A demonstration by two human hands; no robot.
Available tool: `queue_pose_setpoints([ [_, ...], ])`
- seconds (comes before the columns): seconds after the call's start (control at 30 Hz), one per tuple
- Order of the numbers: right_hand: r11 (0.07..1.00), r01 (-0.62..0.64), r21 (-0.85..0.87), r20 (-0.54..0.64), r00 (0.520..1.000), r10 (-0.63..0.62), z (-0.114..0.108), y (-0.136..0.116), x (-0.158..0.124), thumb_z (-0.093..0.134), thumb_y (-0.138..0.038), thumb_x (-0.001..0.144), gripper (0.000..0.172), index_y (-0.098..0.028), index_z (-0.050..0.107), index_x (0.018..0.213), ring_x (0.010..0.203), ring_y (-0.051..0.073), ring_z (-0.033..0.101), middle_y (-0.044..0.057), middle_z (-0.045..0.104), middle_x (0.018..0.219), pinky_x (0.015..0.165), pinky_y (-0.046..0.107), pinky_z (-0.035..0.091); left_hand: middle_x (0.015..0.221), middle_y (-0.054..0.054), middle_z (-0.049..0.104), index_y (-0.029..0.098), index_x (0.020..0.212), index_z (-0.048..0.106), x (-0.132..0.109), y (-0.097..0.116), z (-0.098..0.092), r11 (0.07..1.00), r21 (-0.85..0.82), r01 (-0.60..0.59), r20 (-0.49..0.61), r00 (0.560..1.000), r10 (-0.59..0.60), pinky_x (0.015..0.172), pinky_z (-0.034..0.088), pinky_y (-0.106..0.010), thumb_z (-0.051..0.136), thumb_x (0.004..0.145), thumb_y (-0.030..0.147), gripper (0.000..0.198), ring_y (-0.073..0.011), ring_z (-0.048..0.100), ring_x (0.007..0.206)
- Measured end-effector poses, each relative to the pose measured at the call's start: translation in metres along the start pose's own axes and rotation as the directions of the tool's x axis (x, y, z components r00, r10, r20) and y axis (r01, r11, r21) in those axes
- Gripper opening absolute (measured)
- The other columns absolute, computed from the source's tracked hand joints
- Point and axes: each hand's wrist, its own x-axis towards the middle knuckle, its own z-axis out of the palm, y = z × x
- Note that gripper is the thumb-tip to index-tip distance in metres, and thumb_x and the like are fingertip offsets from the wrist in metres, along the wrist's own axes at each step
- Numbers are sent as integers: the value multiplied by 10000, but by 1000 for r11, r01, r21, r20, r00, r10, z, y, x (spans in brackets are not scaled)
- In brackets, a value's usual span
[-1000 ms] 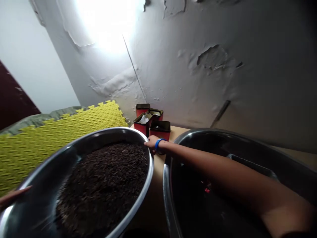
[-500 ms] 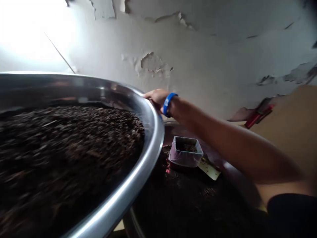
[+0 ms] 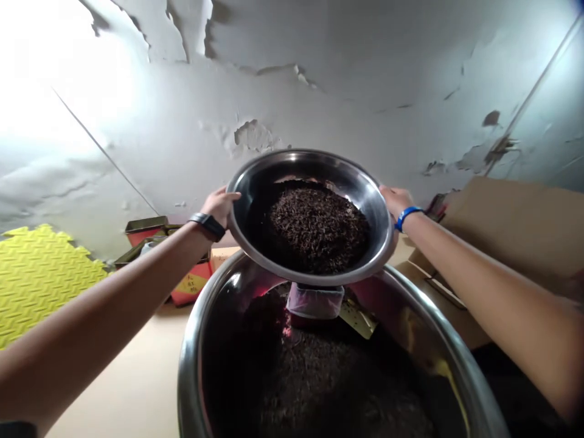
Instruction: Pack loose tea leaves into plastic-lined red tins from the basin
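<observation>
I hold a steel bowl point(image 3: 255, 176) of dark loose tea leaves point(image 3: 317, 225) up at arm's length, tilted toward me. My left hand point(image 3: 221, 205), with a black watch on its wrist, grips the bowl's left rim. On the right rim is my right hand point(image 3: 396, 201), wearing a blue wristband. Below the bowl stands a larger steel basin point(image 3: 191, 340) with more dark leaves in it. A small plastic-lined container point(image 3: 314, 301) and a yellowish card point(image 3: 358, 316) lie inside that basin.
Red square tins point(image 3: 146, 228) stand at the left against a peeling white wall. A yellow foam mat point(image 3: 41, 274) lies at the far left. Cardboard boxes point(image 3: 515, 225) sit at the right. The basin rests on a beige surface point(image 3: 132, 377).
The bowl has gone from close by my left side to held out in front over the large basin. Both hands now show on its rim, and the view has swung right.
</observation>
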Motion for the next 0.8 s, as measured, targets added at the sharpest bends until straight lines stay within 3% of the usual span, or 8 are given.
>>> queue_pose_setpoints([
  [0.1, 998, 49, -48, -128, 990, -55, -5, 28, 4, 434, -415, 849, 368, -88, 576, 755, 638, 112, 495, 11, 536, 688, 591, 249, 402, 564, 28, 532, 145, 846, 541, 7, -34, 21, 994, -96, 57, 28, 998, -54, 513, 453, -273, 641, 603, 191, 266, -112, 509, 503],
  [0.23, 987, 138, -82, -301, 941, -157, -6, 49, 11, 440, -404, 803, 370, -125, 497, 567, 538, 92, 355, -18, 401, 503, 508, 250, 264, 637, 24, 549, 164, 869, 553, 16, -48, 36, 984, -179, -15, 100, 994, 33, 530, 455, -259, 645, 581, 187, 304, -114, 537, 538],
  [0.47, 961, 251, -112, -461, 844, -274, -7, 47, 24, 399, -400, 817, 348, -129, 531, 643, 583, 113, 425, 52, 544, 622, 564, 240, 299, 714, 21, 567, 177, 900, 548, 19, -45, 48, 968, -223, -113, 48, 991, 127, 598, 475, -226, 634, 597, 170, 315, -100, 527, 629],
  [0.8, 937, 337, -93, -561, 760, -328, -7, 37, 18, 383, -350, 857, 363, -72, 601, 771, 614, 102, 487, 153, 618, 741, 593, 207, 345, 845, 8, 594, 195, 940, 582, 14, -50, 38, 918, -206, -339, 25, 936, 351, 714, 458, -207, 670, 625, 232, 329, -112, 551, 765],
])
